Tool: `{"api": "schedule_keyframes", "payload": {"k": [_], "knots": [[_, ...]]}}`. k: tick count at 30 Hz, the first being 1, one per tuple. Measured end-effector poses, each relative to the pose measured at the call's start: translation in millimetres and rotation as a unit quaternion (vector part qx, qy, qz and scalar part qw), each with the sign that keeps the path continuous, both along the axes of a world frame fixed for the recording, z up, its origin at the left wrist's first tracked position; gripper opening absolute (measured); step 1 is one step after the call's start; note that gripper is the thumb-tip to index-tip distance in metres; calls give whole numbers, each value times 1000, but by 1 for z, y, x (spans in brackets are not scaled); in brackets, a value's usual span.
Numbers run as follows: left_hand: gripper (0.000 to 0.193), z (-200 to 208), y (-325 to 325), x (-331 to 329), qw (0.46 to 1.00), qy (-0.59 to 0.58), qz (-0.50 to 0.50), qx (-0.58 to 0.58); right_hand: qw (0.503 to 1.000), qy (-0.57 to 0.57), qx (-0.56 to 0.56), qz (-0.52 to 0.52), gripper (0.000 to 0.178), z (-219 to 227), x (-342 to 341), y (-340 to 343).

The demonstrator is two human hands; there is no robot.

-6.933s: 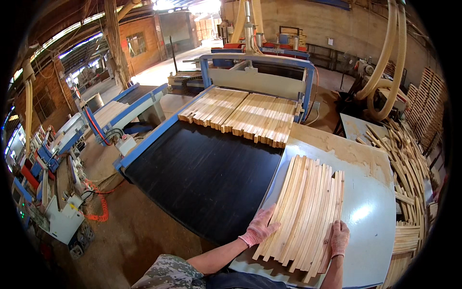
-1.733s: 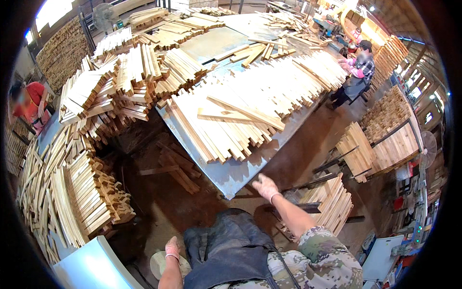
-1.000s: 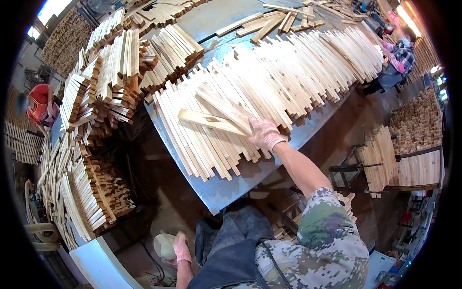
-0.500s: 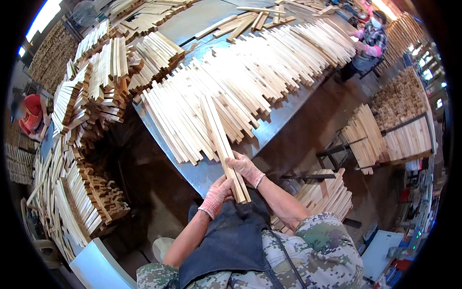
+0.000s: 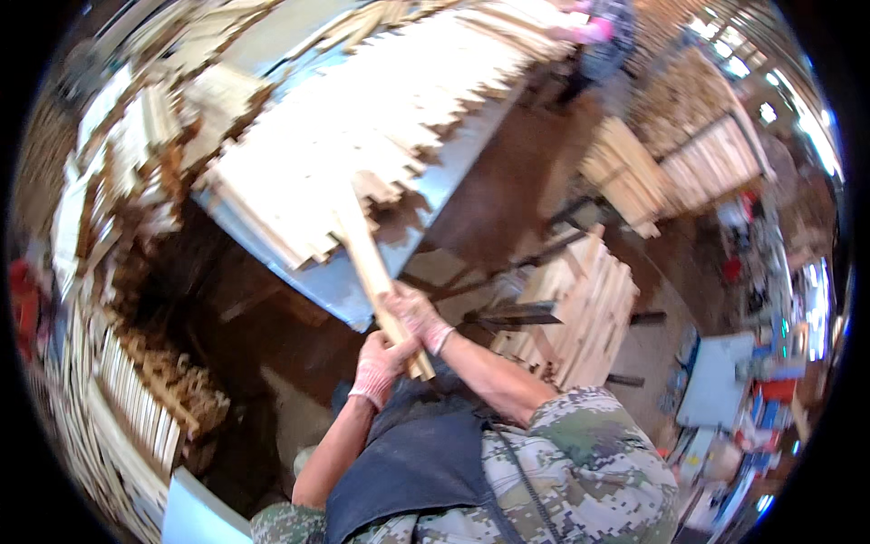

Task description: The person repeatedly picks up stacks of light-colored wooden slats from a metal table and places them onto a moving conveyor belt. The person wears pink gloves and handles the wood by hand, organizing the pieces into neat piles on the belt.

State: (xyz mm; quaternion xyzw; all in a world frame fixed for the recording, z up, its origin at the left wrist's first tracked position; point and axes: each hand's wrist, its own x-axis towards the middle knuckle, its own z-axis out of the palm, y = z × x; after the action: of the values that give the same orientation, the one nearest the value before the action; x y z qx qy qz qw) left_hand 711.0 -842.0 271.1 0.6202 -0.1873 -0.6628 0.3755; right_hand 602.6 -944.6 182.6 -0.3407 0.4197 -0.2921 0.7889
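Both hands, in pale knit gloves, are closed around long pale wooden strips [image 5: 367, 258] in front of my dark apron. My left hand [image 5: 381, 361] grips them near their close end. Just beyond it, on the right side, my right hand [image 5: 415, 313] wraps round the same strips. They slant away from me to the left, over the edge of a blue-grey metal table [image 5: 453, 163]. Their far end overlaps a wide row of wooden strips [image 5: 335, 136] lying on that table. Blur hides how many strips I hold.
To my right, a rack holds a stack of strips [image 5: 575, 313], with another stack [image 5: 625, 177] behind it. Piled strips [image 5: 145, 390] stand on the left. A co-worker [image 5: 603, 41] is at the table's far right end. A light-blue panel [image 5: 199, 512] is at lower left.
My view has swung to the right, so the table and strips sit farther left in it. Both hands keep hold of the strips. The picture is now more blurred.
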Motion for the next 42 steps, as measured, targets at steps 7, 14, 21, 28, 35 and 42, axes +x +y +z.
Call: {"api": "schedule_keyframes", "payload": {"k": [7, 14, 21, 28, 35, 42], "knots": [[60, -33, 14, -55, 954, -239, -100, -152, 973, 122, -176, -81, 72, 66, -73, 21], [60, 0, -26, -179, 939, -60, -276, -194, 911, 177, -154, -339, 40, 109, -229, 24], [57, -55, -55, -196, 964, 15, -254, -73, 827, 422, -104, -357, 50, 65, -437, 78], [46, -111, -31, -96, 995, -48, -54, 69, 779, 549, 35, -301, 67, -72, -483, 56], [10, -127, 33, -21, 988, -38, 86, 122, 840, 542, 17, -37, 64, -103, -429, -3], [10, -148, 65, 19, 975, 28, 175, 132, 758, 647, 52, -65, 55, -111, -438, -9]]}}
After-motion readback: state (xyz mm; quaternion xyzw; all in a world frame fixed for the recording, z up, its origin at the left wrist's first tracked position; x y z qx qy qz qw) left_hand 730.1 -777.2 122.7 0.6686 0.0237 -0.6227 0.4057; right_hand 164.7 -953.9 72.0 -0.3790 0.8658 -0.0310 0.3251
